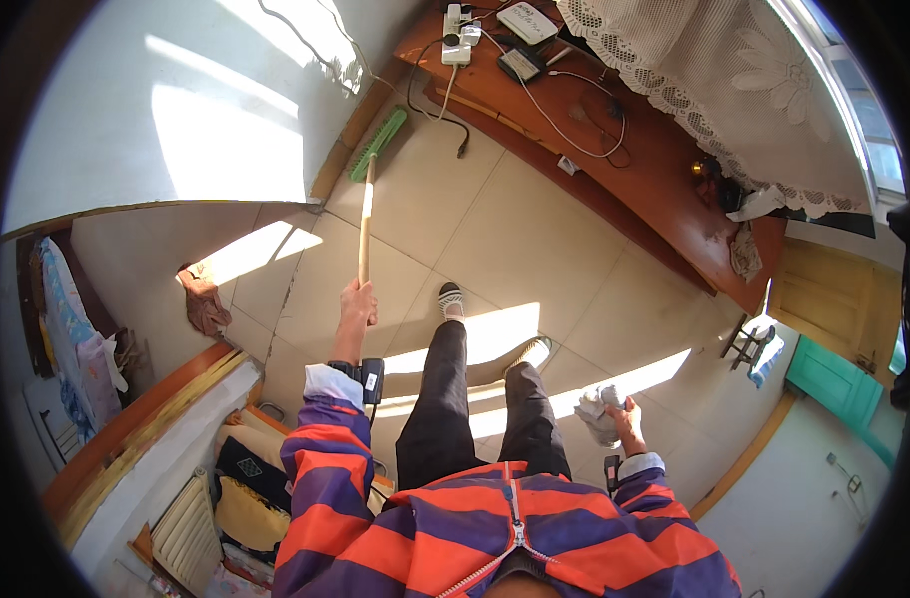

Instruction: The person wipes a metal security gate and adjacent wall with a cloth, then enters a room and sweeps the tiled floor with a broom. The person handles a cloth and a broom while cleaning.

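Observation:
My left hand (pixel 358 303) grips the end of a pale wooden handle (pixel 366 224). At the handle's far end is a green broom head (pixel 379 144), which lies close to the baseboard at the foot of the wall. Out to the right, a crumpled greyish-white cloth (pixel 598 413) is bunched in my right hand (pixel 628 424). The cloth hangs apart from the floor tiles (pixel 530 224), as far as I can tell.
A reddish-brown wooden desk (pixel 612 183) carries a power strip (pixel 456 45), a white router (pixel 527 22) and loose cables. One black cable (pixel 462 142) dangles to the floor by the desk. A brown cloth (pixel 204 303) lies at the left doorway. Small stool (pixel 754 342) stands right.

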{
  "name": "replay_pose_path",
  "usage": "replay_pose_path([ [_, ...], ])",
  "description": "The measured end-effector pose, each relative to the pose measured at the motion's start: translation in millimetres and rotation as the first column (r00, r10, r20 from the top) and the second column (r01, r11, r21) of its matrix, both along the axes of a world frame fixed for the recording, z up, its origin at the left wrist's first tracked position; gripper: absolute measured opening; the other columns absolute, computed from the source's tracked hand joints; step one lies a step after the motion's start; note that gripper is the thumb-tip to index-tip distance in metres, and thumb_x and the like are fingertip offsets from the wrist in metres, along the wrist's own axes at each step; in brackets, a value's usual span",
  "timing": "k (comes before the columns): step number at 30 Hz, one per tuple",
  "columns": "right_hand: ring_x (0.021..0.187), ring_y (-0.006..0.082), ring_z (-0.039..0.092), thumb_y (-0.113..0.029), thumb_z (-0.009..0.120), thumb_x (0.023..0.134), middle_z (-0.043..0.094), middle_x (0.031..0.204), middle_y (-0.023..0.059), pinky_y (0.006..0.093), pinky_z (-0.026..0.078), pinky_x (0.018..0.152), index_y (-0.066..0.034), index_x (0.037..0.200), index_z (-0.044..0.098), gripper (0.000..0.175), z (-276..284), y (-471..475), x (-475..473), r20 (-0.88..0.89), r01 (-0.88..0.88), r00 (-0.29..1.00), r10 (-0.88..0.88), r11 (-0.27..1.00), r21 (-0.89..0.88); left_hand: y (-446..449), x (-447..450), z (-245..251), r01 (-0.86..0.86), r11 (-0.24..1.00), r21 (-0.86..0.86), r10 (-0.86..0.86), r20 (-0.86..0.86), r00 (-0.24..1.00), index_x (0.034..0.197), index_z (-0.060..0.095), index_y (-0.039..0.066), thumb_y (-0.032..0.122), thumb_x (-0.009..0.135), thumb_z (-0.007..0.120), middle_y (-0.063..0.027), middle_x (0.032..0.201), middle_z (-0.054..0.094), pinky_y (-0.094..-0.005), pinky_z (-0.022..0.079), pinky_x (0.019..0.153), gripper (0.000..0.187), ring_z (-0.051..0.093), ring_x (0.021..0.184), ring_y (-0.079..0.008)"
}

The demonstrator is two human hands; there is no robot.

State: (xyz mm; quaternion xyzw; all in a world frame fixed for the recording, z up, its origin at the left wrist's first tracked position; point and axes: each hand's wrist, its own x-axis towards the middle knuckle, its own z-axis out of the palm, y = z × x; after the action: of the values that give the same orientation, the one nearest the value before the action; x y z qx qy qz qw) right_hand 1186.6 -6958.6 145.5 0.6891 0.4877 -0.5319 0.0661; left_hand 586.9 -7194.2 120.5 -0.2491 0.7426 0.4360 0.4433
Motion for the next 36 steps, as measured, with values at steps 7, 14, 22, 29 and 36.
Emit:
replay_pose_path([
  [7,0.085,0.0153,0.062,-0.002,0.073,0.071,0.067,0.094,0.0045,0.0297,0.050,0.079,-0.0009,0.105,0.063,0.036,-3,1,72,-0.127,0.176,0.975,-0.181,0.983,-0.046,76,94,-94,0.602,0.655,-0.457,-0.739,-0.221,0.636,0.098,0.050,0.001,0.018,0.091,0.059,-0.0166,0.078,0.061,-0.0395,0.052,0.049,0.021,0.064,0.058,-0.0282],
  [14,0.087,0.0160,0.064,0.008,0.071,0.070,0.067,0.097,0.0049,0.0291,0.052,0.082,0.0010,0.106,0.061,0.037,-12,12,209,0.005,0.282,0.959,-0.282,0.957,-0.064,17,216,-35,0.467,0.851,-0.239,-0.511,-0.173,0.842,0.098,0.054,0.005,0.017,0.092,0.057,-0.0073,0.066,0.054,-0.0354,0.045,0.045,0.014,0.057,0.055,-0.0188],
  [22,0.084,0.0159,0.063,0.002,0.071,0.071,0.067,0.094,0.0036,0.0312,0.051,0.078,-0.0022,0.106,0.063,0.036,-34,25,270,0.055,0.232,0.972,-0.230,0.971,-0.050,27,238,37,-0.010,0.986,-0.164,-0.006,-0.098,0.995,0.114,0.055,0.013,0.013,0.095,0.052,0.0024,0.054,0.038,-0.0254,0.023,0.031,0.019,0.034,0.037,-0.0077],
  [29,0.083,0.0151,0.062,0.001,0.071,0.073,0.067,0.093,0.0032,0.0304,0.051,0.077,-0.0019,0.106,0.063,0.034,-34,24,248,-0.020,0.254,0.966,-0.257,0.962,-0.096,125,116,-88,0.167,0.948,-0.271,-0.212,-0.147,0.966,0.096,0.053,0.006,0.016,0.094,0.054,-0.0094,0.065,0.054,-0.0350,0.042,0.038,0.010,0.056,0.049,-0.0212],
  [36,0.084,0.0148,0.062,0.000,0.072,0.073,0.067,0.094,0.0023,0.0293,0.050,0.078,-0.0016,0.107,0.063,0.036,-28,19,235,-0.038,0.287,0.955,-0.294,0.950,-0.126,148,153,-131,0.580,0.378,-0.722,-0.913,-0.188,0.361,0.117,0.053,-0.008,0.017,0.092,0.057,-0.0238,0.096,0.067,-0.0368,0.058,0.071,0.035,0.070,0.089,-0.0316],
])
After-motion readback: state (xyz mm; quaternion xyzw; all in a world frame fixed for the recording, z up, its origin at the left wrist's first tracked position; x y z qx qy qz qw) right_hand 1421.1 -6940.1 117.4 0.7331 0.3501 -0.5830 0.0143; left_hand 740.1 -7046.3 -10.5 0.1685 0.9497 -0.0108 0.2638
